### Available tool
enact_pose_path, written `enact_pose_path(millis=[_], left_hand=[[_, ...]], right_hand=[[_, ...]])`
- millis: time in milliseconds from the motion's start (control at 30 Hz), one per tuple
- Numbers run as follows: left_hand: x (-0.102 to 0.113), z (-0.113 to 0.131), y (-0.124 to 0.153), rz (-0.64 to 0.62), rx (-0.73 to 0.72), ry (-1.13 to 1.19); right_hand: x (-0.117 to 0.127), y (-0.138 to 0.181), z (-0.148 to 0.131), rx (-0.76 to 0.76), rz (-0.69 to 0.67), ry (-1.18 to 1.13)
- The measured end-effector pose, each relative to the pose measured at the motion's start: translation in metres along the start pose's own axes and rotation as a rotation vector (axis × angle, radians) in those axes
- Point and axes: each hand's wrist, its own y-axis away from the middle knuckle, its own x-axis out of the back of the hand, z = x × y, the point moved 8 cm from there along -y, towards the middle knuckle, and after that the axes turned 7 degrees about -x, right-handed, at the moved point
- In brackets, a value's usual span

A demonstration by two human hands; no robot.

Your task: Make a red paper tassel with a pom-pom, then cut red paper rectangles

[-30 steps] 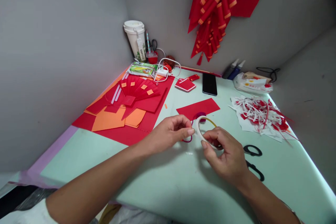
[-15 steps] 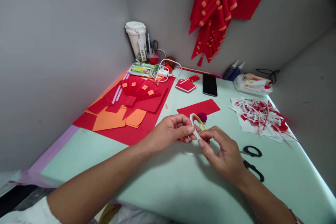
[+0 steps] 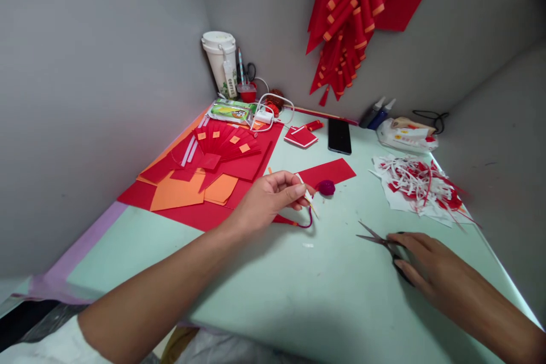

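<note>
My left hand (image 3: pixel 285 193) is closed in a pinch on a narrow roll of white tape (image 3: pixel 305 189), seen nearly edge-on and partly hidden by the fingers. Below it, a purple cord (image 3: pixel 307 222) curves over the table from a red piece. Just past the roll lies a ball of purple yarn (image 3: pixel 326 187), beside a red paper strip (image 3: pixel 330 172). At the right, my right hand (image 3: pixel 426 261) has its fingers on the black handles of the scissors (image 3: pixel 377 239). Their blades are slightly parted and point left.
Red and orange paper (image 3: pixel 179 190) with a folded fan covers the left side. A phone (image 3: pixel 339 136) lies at the back, and paper scraps (image 3: pixel 420 187) are heaped at the right. A cup (image 3: pixel 219 62) stands in the back corner. Red paper firecrackers (image 3: pixel 354 5) hang on the wall.
My right hand has let go of the tape and moved right and down onto the scissors, whose blades now show. My left hand keeps the tape roll, turned more edge-on.
</note>
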Motion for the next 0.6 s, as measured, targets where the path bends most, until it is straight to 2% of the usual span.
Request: enact_pose_path(millis=[133,400,500,600], left_hand=[[0.001,0.002,0.001,0.019,0.005,-0.013],[0.000,0.000,0.007,-0.019,0.149,0.038],[-0.003,0.001,0.010,-0.064,0.205,0.062],[-0.006,0.004,0.012,-0.093,0.223,0.107]], right_hand=[[-0.015,0.012,0.009,0.015,0.014,0.067],[-0.020,0.012,0.013,-0.019,-0.066,0.029],[-0.016,0.011,0.016,-0.038,-0.068,-0.008],[-0.001,0.006,0.013,-0.073,-0.045,-0.150]])
